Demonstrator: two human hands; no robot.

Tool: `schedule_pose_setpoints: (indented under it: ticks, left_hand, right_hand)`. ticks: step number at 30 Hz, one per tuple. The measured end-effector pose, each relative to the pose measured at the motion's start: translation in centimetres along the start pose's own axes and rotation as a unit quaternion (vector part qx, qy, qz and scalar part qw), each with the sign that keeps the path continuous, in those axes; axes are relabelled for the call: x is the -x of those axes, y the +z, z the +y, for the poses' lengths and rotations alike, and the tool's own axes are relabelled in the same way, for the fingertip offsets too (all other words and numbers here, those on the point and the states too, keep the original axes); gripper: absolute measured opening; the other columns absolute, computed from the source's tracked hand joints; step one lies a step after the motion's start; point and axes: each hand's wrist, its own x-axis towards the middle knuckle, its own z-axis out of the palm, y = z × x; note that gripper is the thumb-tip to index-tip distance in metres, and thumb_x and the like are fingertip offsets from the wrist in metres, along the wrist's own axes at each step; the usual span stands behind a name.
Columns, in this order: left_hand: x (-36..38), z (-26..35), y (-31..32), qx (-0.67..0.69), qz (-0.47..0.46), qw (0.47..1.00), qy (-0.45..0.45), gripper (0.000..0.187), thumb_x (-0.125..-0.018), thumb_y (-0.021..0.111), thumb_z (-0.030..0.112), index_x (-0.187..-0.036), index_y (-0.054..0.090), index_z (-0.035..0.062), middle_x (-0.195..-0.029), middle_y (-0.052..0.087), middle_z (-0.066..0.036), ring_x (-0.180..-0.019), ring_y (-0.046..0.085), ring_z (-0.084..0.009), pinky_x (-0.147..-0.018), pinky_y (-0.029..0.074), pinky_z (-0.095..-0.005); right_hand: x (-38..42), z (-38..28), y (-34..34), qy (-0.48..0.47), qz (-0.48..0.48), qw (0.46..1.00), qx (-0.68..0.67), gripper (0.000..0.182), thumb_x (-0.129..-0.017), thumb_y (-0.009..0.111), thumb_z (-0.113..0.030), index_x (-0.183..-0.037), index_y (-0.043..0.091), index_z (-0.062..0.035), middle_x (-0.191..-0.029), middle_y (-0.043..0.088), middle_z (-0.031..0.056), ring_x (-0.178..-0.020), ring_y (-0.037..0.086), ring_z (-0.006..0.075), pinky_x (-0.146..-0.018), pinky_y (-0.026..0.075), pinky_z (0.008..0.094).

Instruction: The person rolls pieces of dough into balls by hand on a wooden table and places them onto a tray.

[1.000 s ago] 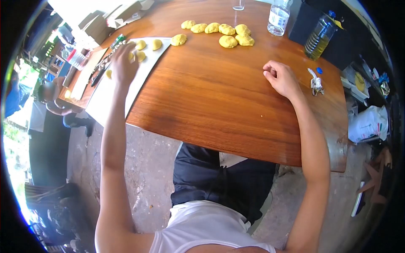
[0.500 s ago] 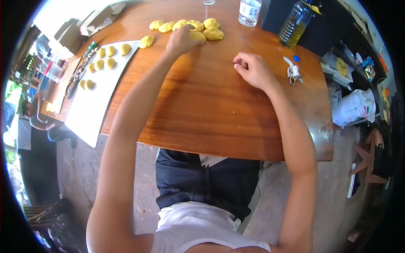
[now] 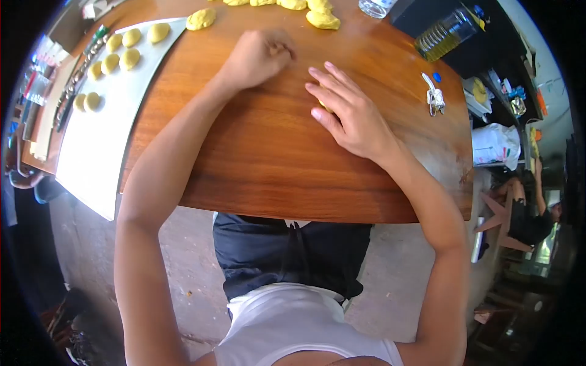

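Note:
My right hand (image 3: 351, 116) lies palm down over the table, fingers long and slightly bent around a small piece of yellow dough (image 3: 324, 107). Only a sliver of that dough shows beneath the fingers. To its left, my left hand (image 3: 259, 59) is curled above the wood, its fingertips blurred; whether something sits inside it is hidden. Beyond both hands, several yellow dough lumps (image 3: 322, 19) form a row at the far edge of view, and one lump (image 3: 201, 19) lies apart by the tray. Smooth round dough balls (image 3: 129, 59) rest on the pale tray (image 3: 97, 146).
The wooden table (image 3: 268, 177) spans the front. On the right lie a white cable-like bundle (image 3: 434, 99) and a blue cap (image 3: 436, 77). A bottle of yellow liquid (image 3: 448, 35) and a clear bottle (image 3: 376, 6) stand behind. A person (image 3: 531, 226) is at the far right.
My left hand has come off the dough row, nearer to me, and curled. My right hand has moved slightly left and spread over a dough piece. The whole view has tilted downward.

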Motion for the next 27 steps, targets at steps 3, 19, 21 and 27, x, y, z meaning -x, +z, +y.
schedule_pose_setpoints:
  ticks: [3,19,21,27]
  left_hand:
    - [-0.3,-1.2,-1.6,-0.042,0.089,0.982,-0.161,0.022,-0.087,0.057,0.008,-0.094,0.077,0.0015,-0.084,0.076,-0.01,-0.076,0.069,-0.0193,-0.077,0.055,-0.0325]
    - [0.5,10.6,2.9,0.709,0.073,0.662,-0.234,0.054,-0.108,0.042,0.05,-0.127,0.064,0.0045,-0.11,0.069,-0.011,-0.111,0.063,-0.0224,-0.096,0.052,-0.0387]
    - [1.0,13.5,0.5,0.726,0.119,0.655,-0.175,0.052,-0.109,0.041,0.042,-0.136,0.057,0.0012,-0.122,0.065,-0.015,-0.117,0.063,-0.0249,-0.101,0.051,-0.0389]
    - [4.0,20.9,1.4,0.451,0.221,0.851,-0.157,0.032,-0.107,0.058,0.026,-0.114,0.071,-0.0027,-0.063,0.048,0.009,-0.051,0.037,0.0004,-0.046,0.022,-0.0199]
  right_hand:
    - [-0.4,0.0,-0.2,0.005,-0.028,1.0,0.014,0.028,-0.099,0.063,-0.013,-0.123,0.07,0.0003,-0.136,0.065,0.0183,-0.133,0.056,0.0396,-0.113,0.044,0.0472]
    - [-7.5,-8.7,1.1,0.141,0.292,0.89,-0.321,0.029,-0.101,0.061,-0.031,-0.107,0.065,-0.0021,-0.102,0.061,0.0155,-0.095,0.058,0.0254,-0.086,0.044,0.036]
    - [-7.3,-9.7,1.2,0.078,0.287,0.934,-0.198,0.039,-0.102,0.058,-0.032,-0.126,0.064,-0.0011,-0.124,0.06,0.021,-0.118,0.056,0.0312,-0.102,0.041,0.0426]
    - [-5.1,-11.3,-1.8,0.086,0.353,0.919,0.155,0.072,-0.099,0.06,-0.037,-0.164,0.031,-0.0219,-0.166,0.02,0.0297,-0.157,0.013,0.0454,-0.122,0.015,0.0596]
